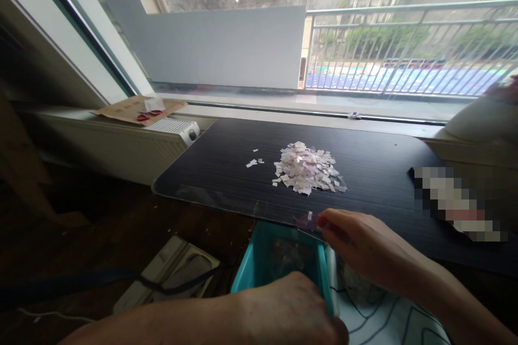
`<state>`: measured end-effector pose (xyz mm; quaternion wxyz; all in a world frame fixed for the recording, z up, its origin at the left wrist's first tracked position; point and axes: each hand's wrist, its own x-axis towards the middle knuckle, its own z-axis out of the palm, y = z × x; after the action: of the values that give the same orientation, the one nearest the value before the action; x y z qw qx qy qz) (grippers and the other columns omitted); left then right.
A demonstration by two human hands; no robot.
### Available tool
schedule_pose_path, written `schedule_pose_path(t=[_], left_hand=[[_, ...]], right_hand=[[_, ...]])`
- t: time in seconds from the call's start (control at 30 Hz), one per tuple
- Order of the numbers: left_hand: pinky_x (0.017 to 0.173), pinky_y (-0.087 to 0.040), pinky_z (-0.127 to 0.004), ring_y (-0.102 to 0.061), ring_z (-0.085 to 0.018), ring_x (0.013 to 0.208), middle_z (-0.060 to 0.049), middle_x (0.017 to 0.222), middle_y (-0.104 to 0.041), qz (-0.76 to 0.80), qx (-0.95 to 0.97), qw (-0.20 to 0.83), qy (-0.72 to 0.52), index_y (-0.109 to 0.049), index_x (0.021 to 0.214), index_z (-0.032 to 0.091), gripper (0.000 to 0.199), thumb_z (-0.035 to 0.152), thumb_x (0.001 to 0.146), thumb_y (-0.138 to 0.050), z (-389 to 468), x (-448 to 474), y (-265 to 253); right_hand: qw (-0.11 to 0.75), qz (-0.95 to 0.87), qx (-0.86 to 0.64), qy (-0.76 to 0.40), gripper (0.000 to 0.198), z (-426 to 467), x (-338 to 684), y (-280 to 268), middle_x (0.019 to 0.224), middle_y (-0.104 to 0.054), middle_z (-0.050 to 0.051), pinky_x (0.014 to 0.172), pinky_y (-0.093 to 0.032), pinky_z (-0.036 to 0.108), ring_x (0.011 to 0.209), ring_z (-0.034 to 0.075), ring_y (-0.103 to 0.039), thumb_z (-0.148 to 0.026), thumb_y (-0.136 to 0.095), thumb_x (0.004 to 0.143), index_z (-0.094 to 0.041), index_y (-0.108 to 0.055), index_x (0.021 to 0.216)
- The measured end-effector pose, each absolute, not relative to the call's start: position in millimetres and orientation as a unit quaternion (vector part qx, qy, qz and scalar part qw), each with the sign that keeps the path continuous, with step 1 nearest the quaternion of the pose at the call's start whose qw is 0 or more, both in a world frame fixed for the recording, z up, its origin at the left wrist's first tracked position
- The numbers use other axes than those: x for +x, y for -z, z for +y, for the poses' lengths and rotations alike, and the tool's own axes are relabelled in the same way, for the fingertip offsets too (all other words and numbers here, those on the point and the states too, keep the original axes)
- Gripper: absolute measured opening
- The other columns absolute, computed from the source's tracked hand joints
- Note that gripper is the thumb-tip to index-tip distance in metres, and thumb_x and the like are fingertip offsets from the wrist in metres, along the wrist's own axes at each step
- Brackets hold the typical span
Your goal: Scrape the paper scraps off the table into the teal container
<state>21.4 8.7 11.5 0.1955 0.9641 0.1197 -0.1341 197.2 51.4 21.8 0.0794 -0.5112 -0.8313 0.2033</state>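
My right hand (356,237) is at the near edge of the dark table, fingers closed on a thin, clear plastic piece (308,225) with pinkish markings. A small paper scrap lies at that piece. Below, my left hand (303,302) is curled over the teal bin (247,264), its fingers mostly hidden beneath it. What it grips, if anything, does not show. Inside the bin is a dim, pale mass I cannot make out. On the table, beyond both hands, sits a heap of small white paper scraps (305,170), with several loose scraps (252,163) to its left.
The dark table (218,172) stands against the window. A blurred-out item (453,205) lies at its right. Red-handled scissors (149,115) rest on brown paper (121,108) by a radiator (174,128). A pale box-like object (182,267) and a dark strap (101,280) are at lower left.
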Motion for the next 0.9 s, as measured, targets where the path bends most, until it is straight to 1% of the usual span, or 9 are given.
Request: schedule_pose_path(t=[0.1, 0.17, 0.27, 0.4, 0.53, 0.63, 0.77, 0.83, 0.9], left_hand=[[0.038, -0.025, -0.027, -0.063, -0.017, 0.055, 0.002, 0.057, -0.063, 0.122, 0.966, 0.189, 0.124, -0.060, 0.083, 0.016, 0.016, 0.023, 0.079, -0.074, 7, 20, -9], [0.038, -0.024, -0.027, -0.063, -0.018, 0.054, 0.001, 0.056, -0.062, 0.130, 0.969, 0.175, 0.113, -0.060, 0.083, 0.016, 0.018, 0.024, 0.078, -0.075, 7, 19, -8], [0.038, -0.025, -0.027, -0.063, -0.018, 0.053, 0.001, 0.054, -0.061, 0.133, 0.971, 0.167, 0.109, -0.060, 0.083, 0.016, 0.018, 0.025, 0.078, -0.074, 6, 19, -7], [0.038, -0.026, -0.027, -0.062, -0.018, 0.053, 0.002, 0.052, -0.059, 0.127, 0.973, 0.158, 0.110, -0.060, 0.086, 0.016, 0.018, 0.025, 0.078, -0.073, 6, 20, -7], [0.038, -0.026, -0.028, -0.061, -0.018, 0.052, 0.002, 0.054, -0.060, 0.129, 0.972, 0.151, 0.126, -0.061, 0.089, 0.017, 0.014, 0.024, 0.082, -0.069, 7, 20, -7], [0.039, -0.028, -0.028, -0.062, -0.018, 0.055, 0.001, 0.059, -0.063, 0.128, 0.968, 0.162, 0.142, -0.061, 0.093, 0.016, 0.013, 0.022, 0.082, -0.067, 7, 17, -6], [0.042, -0.031, -0.029, -0.064, -0.019, 0.058, 0.000, 0.062, -0.065, 0.130, 0.966, 0.178, 0.132, -0.062, 0.089, 0.016, 0.012, 0.022, 0.081, -0.067, 6, 15, -3], [0.043, -0.032, -0.029, -0.064, -0.020, 0.057, 0.001, 0.060, -0.064, 0.137, 0.968, 0.170, 0.120, -0.062, 0.087, 0.017, 0.011, 0.021, 0.080, -0.069, 5, 15, -2], [0.043, -0.034, -0.028, -0.063, -0.020, 0.054, 0.002, 0.058, -0.062, 0.144, 0.970, 0.164, 0.106, -0.062, 0.085, 0.017, 0.012, 0.021, 0.079, -0.071, 5, 15, -1]], right_hand=[[0.101, -0.823, -0.525, -0.192, 0.020, 52, 201, -22, 0.078, -0.066, 0.001, 0.059, -0.037, 0.025, 0.067, 0.016, -0.060, -0.027, -0.042, 0.094, -0.023, -0.060, 0.088], [0.098, -0.809, -0.554, -0.167, 0.018, 54, 207, -22, 0.081, -0.068, 0.001, 0.060, -0.037, 0.025, 0.069, 0.017, -0.061, -0.028, -0.043, 0.093, -0.023, -0.060, 0.090], [0.064, -0.793, -0.593, -0.128, 0.016, 60, 213, -25, 0.076, -0.068, 0.001, 0.057, -0.034, 0.025, 0.064, 0.017, -0.061, -0.026, -0.046, 0.091, -0.023, -0.060, 0.085], [0.090, -0.788, -0.602, -0.090, 0.016, 75, 207, -27, 0.076, -0.069, 0.002, 0.056, -0.031, 0.025, 0.063, 0.017, -0.060, -0.028, -0.046, 0.091, -0.023, -0.061, 0.088], [0.088, -0.791, -0.598, -0.094, 0.020, 87, 200, -21, 0.081, -0.070, 0.004, 0.057, -0.031, 0.026, 0.069, 0.019, -0.061, -0.026, -0.042, 0.093, -0.021, -0.061, 0.090], [0.066, -0.789, -0.603, -0.099, 0.018, 83, 209, -19, 0.078, -0.069, 0.003, 0.056, -0.030, 0.026, 0.065, 0.018, -0.060, -0.026, -0.044, 0.091, -0.022, -0.061, 0.091], [0.079, -0.776, -0.618, -0.102, 0.018, 71, 228, -21, 0.071, -0.066, 0.001, 0.055, -0.030, 0.026, 0.060, 0.016, -0.058, -0.031, -0.046, 0.090, -0.023, -0.062, 0.091], [0.089, -0.773, -0.619, -0.106, 0.018, 69, 232, -22, 0.071, -0.066, 0.001, 0.055, -0.031, 0.026, 0.061, 0.017, -0.059, -0.032, -0.045, 0.090, -0.023, -0.061, 0.090], [0.079, -0.769, -0.625, -0.106, 0.017, 70, 233, -22, 0.071, -0.066, 0.001, 0.056, -0.031, 0.026, 0.062, 0.017, -0.060, -0.031, -0.045, 0.089, -0.024, -0.061, 0.088]])
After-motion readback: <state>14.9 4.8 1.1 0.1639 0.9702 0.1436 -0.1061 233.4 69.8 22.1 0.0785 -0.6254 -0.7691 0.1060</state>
